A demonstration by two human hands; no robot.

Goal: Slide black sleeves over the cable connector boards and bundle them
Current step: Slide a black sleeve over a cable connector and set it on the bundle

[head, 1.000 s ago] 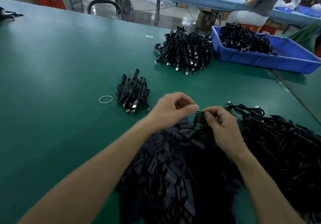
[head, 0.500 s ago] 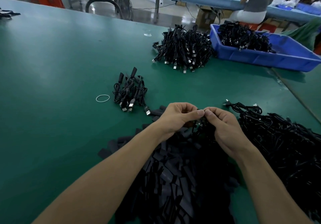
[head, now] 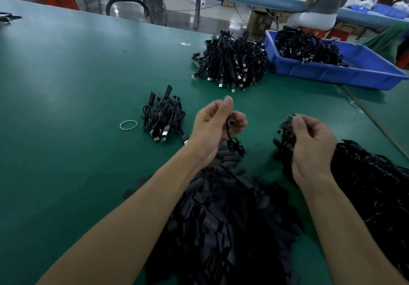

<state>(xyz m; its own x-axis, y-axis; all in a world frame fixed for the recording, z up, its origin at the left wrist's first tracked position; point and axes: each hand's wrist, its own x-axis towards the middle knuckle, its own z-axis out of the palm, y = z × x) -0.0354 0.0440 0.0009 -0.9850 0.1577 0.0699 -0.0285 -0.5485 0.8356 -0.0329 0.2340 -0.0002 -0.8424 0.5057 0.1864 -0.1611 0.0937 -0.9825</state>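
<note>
While both hands are raised above the green table [head: 66, 85], the left hand [head: 218, 127] pinches one black cable [head: 235, 146] between thumb and curled fingers, with the coil hanging below the palm. The right hand [head: 312, 145], apart from the left, has its fingers curled round one connector board [head: 286, 125]. One heap of black sleeves [head: 221, 218] lies under the forearms. One white rubber band [head: 128, 125] lies just beside one small cable bundle [head: 162, 116]. One blue tray [head: 332, 74] stands at far right.
</note>
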